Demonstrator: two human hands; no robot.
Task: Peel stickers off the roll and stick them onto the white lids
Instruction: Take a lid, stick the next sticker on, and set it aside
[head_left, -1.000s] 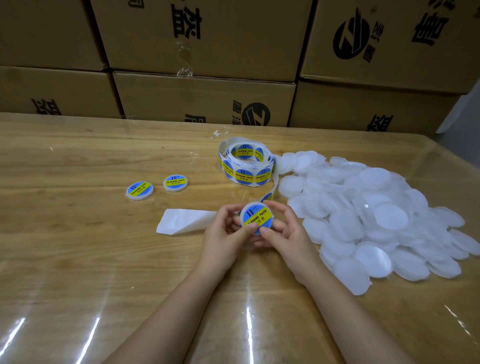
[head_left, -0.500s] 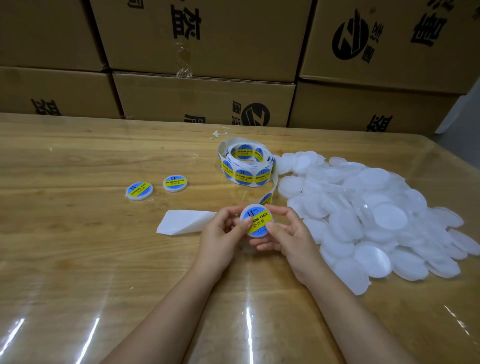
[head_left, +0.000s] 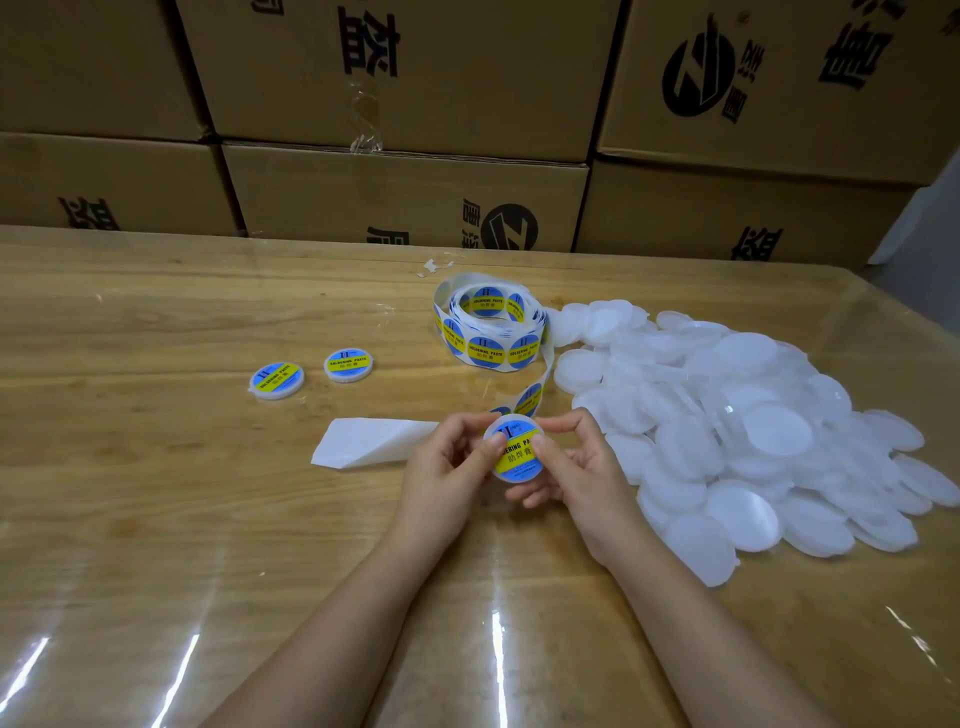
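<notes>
The lid in work sat between both hands, raised a little above the table, near the middle of the scene. A round blue and yellow sticker covered its top face, which was tilted toward the camera. The left hand gripped the lid's left edge, its thumb laid across the left part of the sticker and its fingers curled behind. The right hand gripped the right edge the same way, thumb on the sticker and fingers curled under the lid.

The sticker roll stood farther off, just beyond the hands, with printed stickers showing round its outer turn. A loose strip with more stickers on it trailed from the roll's right side down toward the hands. Bare white backing paper stretched flat on the table to the left, its right end hidden behind the left hand.

To the right, a wide pile of plain white lids spread from beside the roll to the near right part of the table, many overlapping. Two labelled lids lay side by side, apart from each other, on the left, well apart from the pile.

Stacked cardboard boxes with black print lined the far edge of the table. A small scrap of clear film lay just beyond the roll.
</notes>
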